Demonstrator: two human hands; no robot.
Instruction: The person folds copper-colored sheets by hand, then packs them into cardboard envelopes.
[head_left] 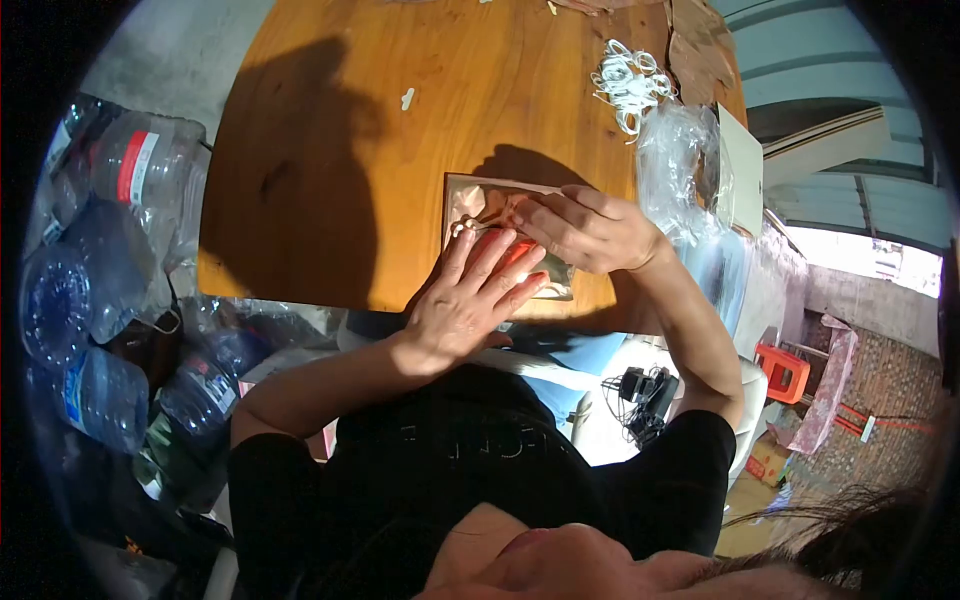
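A shiny, copper-coloured flat packet (468, 200) with a reddish patch lies near the front edge of the wooden table (430, 130). My left hand (470, 290) rests on its lower left part, fingers spread and lying flat. Over its right side is my right hand (585, 228), with thumb and fingertips pinched together at the packet's surface; what lies between them is too small to make out. A thin pale cord shows by the left fingertips. Both hands cover much of the packet.
White looped cords (632, 82) lie at the table's back right, beside clear plastic bags (680, 160) and a pale board (740, 165). Large plastic bottles (150, 165) crowd the left. Black cables and adapters (645, 400) rest on a white chair at the lower right.
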